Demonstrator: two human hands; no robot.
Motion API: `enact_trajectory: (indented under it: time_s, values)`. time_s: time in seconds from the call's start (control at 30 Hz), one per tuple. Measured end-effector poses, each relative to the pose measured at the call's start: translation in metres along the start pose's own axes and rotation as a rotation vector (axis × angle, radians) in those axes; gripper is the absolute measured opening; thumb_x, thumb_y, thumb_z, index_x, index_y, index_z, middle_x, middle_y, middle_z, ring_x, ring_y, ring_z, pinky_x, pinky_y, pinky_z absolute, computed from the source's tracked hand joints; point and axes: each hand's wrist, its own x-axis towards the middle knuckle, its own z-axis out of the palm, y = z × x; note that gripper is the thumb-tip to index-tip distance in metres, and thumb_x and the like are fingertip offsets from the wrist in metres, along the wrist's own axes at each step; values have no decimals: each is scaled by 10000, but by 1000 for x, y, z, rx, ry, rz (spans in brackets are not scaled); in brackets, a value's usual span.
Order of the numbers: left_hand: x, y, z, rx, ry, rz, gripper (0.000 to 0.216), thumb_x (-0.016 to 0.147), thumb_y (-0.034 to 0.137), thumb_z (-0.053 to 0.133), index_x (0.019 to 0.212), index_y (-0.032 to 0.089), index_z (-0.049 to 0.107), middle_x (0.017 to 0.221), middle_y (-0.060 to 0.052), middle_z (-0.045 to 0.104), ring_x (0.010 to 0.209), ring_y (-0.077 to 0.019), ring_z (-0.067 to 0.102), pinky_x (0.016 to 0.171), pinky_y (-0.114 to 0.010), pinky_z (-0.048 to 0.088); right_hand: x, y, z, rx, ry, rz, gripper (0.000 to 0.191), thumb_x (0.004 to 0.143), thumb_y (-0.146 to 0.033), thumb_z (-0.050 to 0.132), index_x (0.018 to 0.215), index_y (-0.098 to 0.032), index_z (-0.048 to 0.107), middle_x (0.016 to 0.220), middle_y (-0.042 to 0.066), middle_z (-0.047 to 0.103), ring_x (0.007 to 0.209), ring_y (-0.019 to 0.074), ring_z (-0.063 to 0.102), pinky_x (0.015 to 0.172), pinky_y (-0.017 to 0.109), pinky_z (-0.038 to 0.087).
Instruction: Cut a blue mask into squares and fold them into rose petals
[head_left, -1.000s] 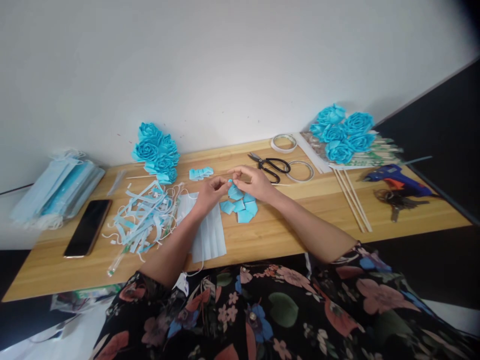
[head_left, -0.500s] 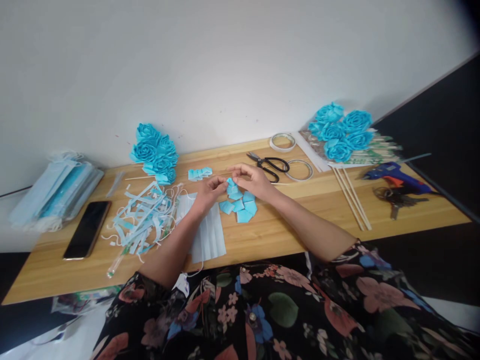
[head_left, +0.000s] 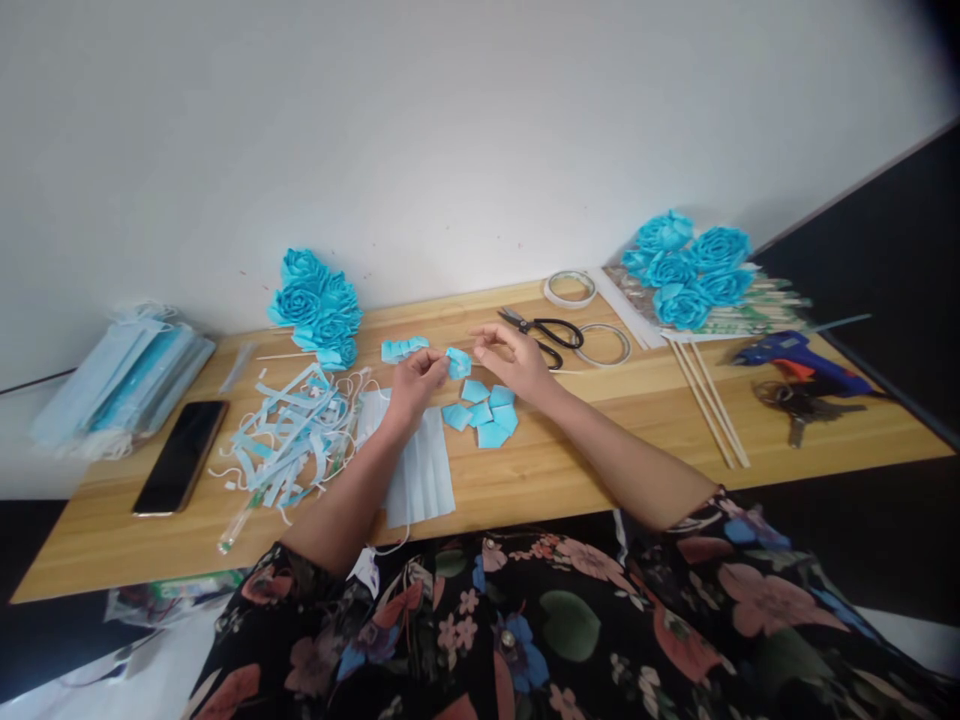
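Between thumb and fingers, my left hand [head_left: 420, 385] pinches a small blue petal piece [head_left: 458, 363]. My right hand [head_left: 514, 360] is just to the right of that piece, fingers apart and holding nothing. Below the hands lie several flat blue cut pieces [head_left: 480, 412] in a loose cluster. A short row of shaped blue petals [head_left: 403, 348] sits behind my left hand. Under my left forearm is a pale blue face mask [head_left: 424, 470], partly covered. Black-handled scissors [head_left: 541, 328] lie beyond my right hand.
On the left are stacked masks [head_left: 124, 380], a phone [head_left: 180, 458] and a heap of cut straps [head_left: 296, 435]. Blue fabric roses [head_left: 315, 305] lean at the wall, more roses [head_left: 686, 268] at right. Tape rolls [head_left: 570, 289], wooden sticks [head_left: 709, 405], a glue gun [head_left: 799, 360] and keys [head_left: 806, 408] lie rightward.
My right hand has let go of the blue petal piece and drawn slightly right. The piece now stays in my left hand, turned sideways. The view has shifted a little.
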Motion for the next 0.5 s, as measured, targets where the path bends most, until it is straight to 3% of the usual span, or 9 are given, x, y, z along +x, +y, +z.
enact_trajectory:
  time_s: [0.27, 0.5]
  values:
    - [2, -8, -1, 58, -2, -10, 309, 756, 430, 698, 649, 165, 580, 543, 37, 512, 512, -81, 434, 527, -230, 327, 1, -4, 0, -231, 27, -318, 79, 886, -241, 588, 929, -234, 654, 937, 46, 711, 930, 219, 631, 861, 399, 486]
    - [2, -7, 0, 61, -52, 26, 320, 745, 458, 695, 658, 165, 602, 553, 37, 515, 525, -84, 417, 538, -231, 322, 1, 4, 2, -250, -44, -398, 124, 928, -280, 562, 919, -242, 679, 1008, 54, 721, 979, 211, 637, 896, 409, 484]
